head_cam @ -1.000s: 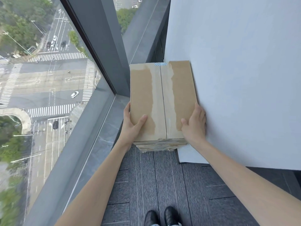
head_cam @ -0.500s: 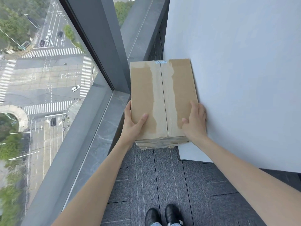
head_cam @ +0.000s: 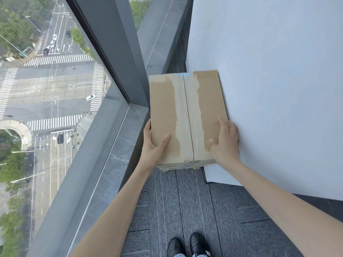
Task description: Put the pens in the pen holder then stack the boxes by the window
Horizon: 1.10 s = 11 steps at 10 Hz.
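A brown cardboard box (head_cam: 187, 115) with torn tape marks down its middle sits on top of another box, whose edge (head_cam: 178, 166) peeks out beneath. The stack stands on the floor between the window sill and a white wall. My left hand (head_cam: 154, 145) grips the box's near left corner, thumb on top and fingers down the side. My right hand (head_cam: 225, 140) lies on the near right of the lid, thumb on top, fingers spread and partly lifted by the right edge. No pens or pen holder are in view.
A grey stone window sill (head_cam: 115, 154) and a dark window frame post (head_cam: 118, 43) run along the left. A white wall (head_cam: 269, 89) stands close on the right. Grey carpet tiles (head_cam: 185, 210) lie below, with my black shoes (head_cam: 187, 244) at the bottom.
My right hand has loosened from the box's right edge, its fingers lifting and spreading onto the lid. The box and my left hand stay about where they were.
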Each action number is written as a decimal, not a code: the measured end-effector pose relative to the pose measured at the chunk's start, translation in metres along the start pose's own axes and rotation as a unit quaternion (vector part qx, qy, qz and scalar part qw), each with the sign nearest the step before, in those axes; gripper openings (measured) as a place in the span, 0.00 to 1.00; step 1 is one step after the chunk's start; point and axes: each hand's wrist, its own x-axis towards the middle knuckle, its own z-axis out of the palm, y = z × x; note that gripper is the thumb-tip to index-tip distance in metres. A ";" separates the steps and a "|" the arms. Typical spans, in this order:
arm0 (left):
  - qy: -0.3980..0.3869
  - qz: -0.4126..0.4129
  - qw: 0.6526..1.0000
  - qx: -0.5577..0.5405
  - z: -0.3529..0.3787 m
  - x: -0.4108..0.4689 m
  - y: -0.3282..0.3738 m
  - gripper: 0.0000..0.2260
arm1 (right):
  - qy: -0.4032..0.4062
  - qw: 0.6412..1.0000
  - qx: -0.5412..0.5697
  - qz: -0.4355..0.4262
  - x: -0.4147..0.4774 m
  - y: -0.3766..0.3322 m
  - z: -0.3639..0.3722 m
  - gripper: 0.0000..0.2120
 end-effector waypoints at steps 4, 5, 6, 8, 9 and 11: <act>-0.023 0.004 0.999 0.039 -0.002 -0.002 0.000 0.35 | 0.030 0.995 -0.084 -0.033 -0.013 0.000 0.003 0.26; -0.041 -0.016 0.998 0.049 -0.004 0.000 0.005 0.36 | 0.044 0.990 -0.104 -0.080 -0.023 -0.003 0.005 0.22; -0.048 -0.038 0.997 0.052 -0.004 -0.006 0.013 0.36 | 0.031 0.988 -0.111 -0.103 -0.034 -0.004 0.006 0.22; -0.040 -0.070 0.992 0.097 -0.010 -0.030 0.012 0.33 | -0.056 0.986 -0.096 -0.123 -0.055 -0.008 -0.004 0.22; -0.035 -0.106 0.988 0.110 -0.015 -0.043 0.022 0.29 | -0.108 0.984 -0.077 -0.120 -0.069 -0.018 -0.017 0.17; -0.028 -0.093 0.979 0.181 -0.027 -0.076 0.052 0.14 | -0.105 0.989 0.002 -0.103 -0.093 -0.040 -0.042 0.11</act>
